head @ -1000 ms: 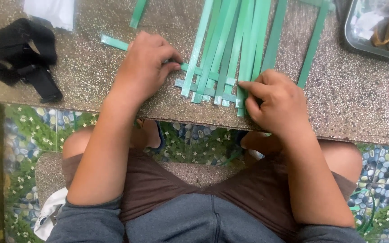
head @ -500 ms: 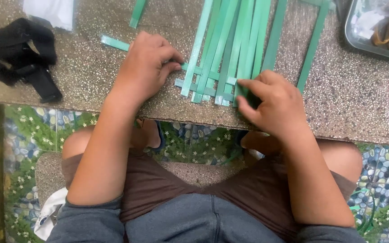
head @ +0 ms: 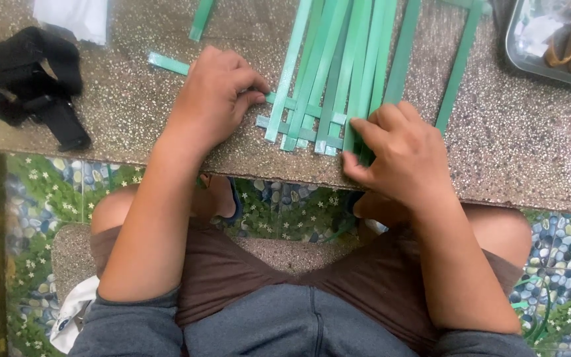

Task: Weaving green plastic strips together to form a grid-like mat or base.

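Green strips (head: 338,73) lie side by side on the speckled stone worktop (head: 133,142), close to its near edge, with crosswise strips interlaced at their near ends. The left hand (head: 216,96) lies flat, fingers pressing a crosswise strip (head: 166,63) down. The right hand (head: 404,155) is curled, fingertips pinching the strip ends at the right of the bundle.

Risk: the interlaced ends sit just beside the worktop edge. Releasing pressure from either hand would probably let the springy strips slide apart and loosen the weave.
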